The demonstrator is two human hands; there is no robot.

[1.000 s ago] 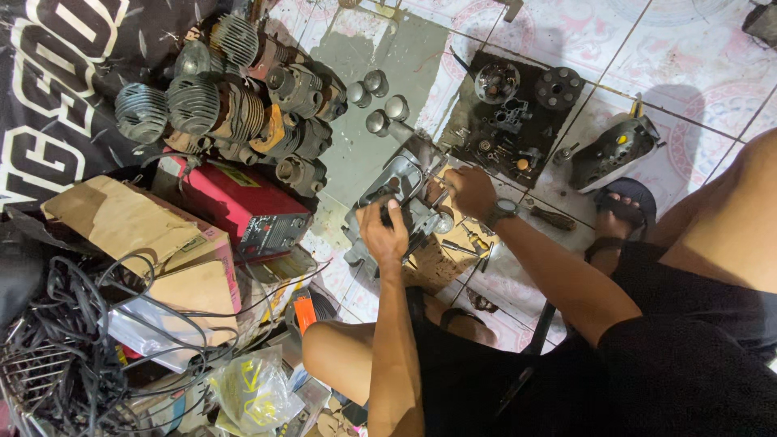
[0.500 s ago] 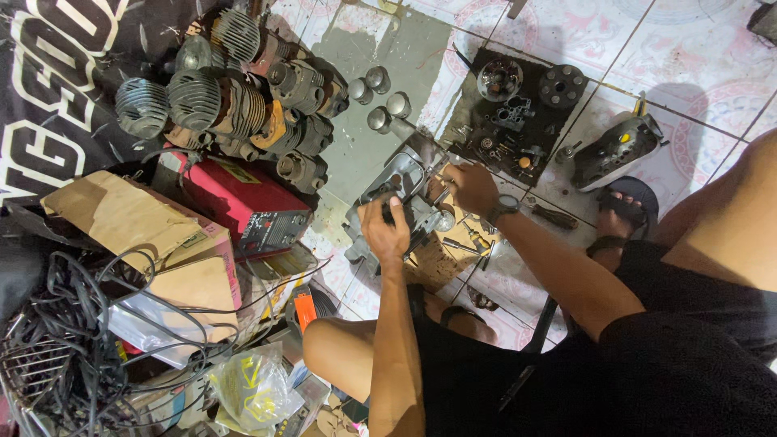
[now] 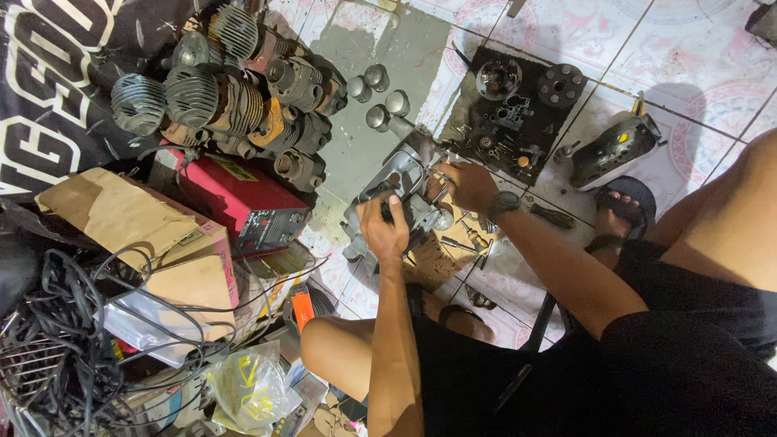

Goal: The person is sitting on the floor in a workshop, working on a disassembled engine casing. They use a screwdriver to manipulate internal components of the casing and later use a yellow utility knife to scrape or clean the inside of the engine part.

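Observation:
A grey metal engine casing (image 3: pixel 409 190) sits on the tiled floor on a scrap of cardboard (image 3: pixel 441 251). My left hand (image 3: pixel 384 231) is closed around a dark part at the casing's near side. My right hand (image 3: pixel 469 186), with a watch on its wrist, rests on the casing's right side, its fingers pinched on a small metal piece there. What the fingers hold is too small to make out. A screwdriver (image 3: pixel 550 214) lies on the floor just past my right wrist.
Finned engine cylinders (image 3: pixel 218 97) are piled at upper left beside three small round metal cups (image 3: pixel 376 97). A dark mat with loose engine parts (image 3: pixel 514 109) lies beyond the casing. A red box (image 3: pixel 239 202), cardboard boxes (image 3: pixel 137 231) and tangled cables (image 3: pixel 65 340) crowd the left.
Both hands stay on the casing. My left hand has shifted slightly along its near side; the view has barely moved.

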